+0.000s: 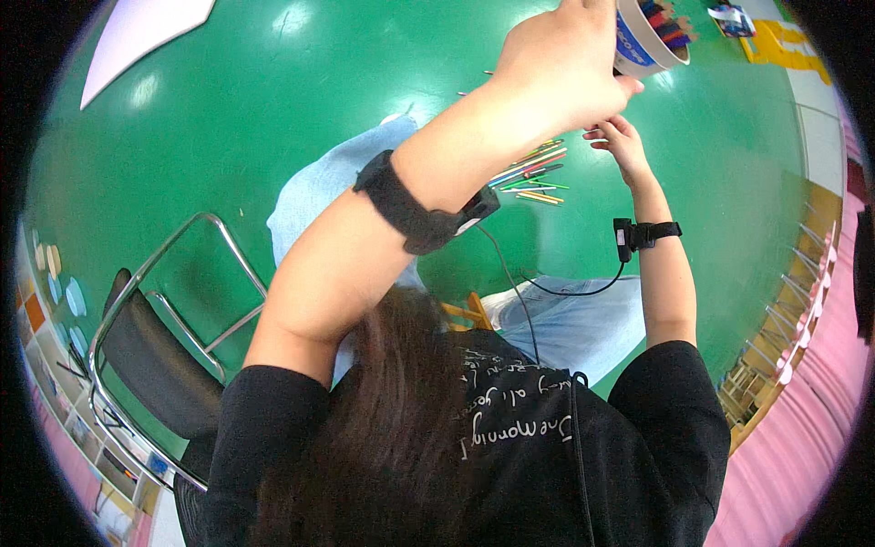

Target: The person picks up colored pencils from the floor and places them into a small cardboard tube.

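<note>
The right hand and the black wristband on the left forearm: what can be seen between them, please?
In the head view, loose coloured pencils lie on the green floor between the right hand and the black wristband.

- Black short-sleeved top (pixel 656 456), lower center, with white script-like lettering (pixel 519 424) across it
- Thin black cord (pixel 578 438) running down the top
- Light-blue jeans (pixel 574 314) around the center
- Broad black strap (pixel 401 201) on the left forearm, its small dark module (pixel 478 210) cabled
- Narrower black band (pixel 661 232), center right, with a boxy sensor (pixel 623 239) and black cable (pixel 597 294)
</note>
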Available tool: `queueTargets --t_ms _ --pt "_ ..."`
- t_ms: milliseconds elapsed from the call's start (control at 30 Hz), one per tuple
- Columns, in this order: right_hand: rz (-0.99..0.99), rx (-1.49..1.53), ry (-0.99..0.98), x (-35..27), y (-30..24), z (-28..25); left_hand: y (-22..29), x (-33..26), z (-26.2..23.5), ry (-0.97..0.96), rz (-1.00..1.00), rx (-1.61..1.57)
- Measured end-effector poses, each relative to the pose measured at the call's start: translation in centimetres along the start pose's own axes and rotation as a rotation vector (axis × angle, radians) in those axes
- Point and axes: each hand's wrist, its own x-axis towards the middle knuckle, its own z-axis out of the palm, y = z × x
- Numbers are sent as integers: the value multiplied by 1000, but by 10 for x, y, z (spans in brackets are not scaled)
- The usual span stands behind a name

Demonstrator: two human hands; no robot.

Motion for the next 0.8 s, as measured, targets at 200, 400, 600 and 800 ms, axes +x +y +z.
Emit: queueTargets --t_ms 200,400,600,800 --pt "-21 35 -26 5 -11 3 19 -19 -31 44 0 61" --pt "-133 88 51 16 -23 6 23 -25 -49 89 -25 121" --pt "-125 138 314 36 31 -11 61 -9 -22 181 42 205" --pt "-21 -45 603 48 173 4 57 16 33 3 -44 307"
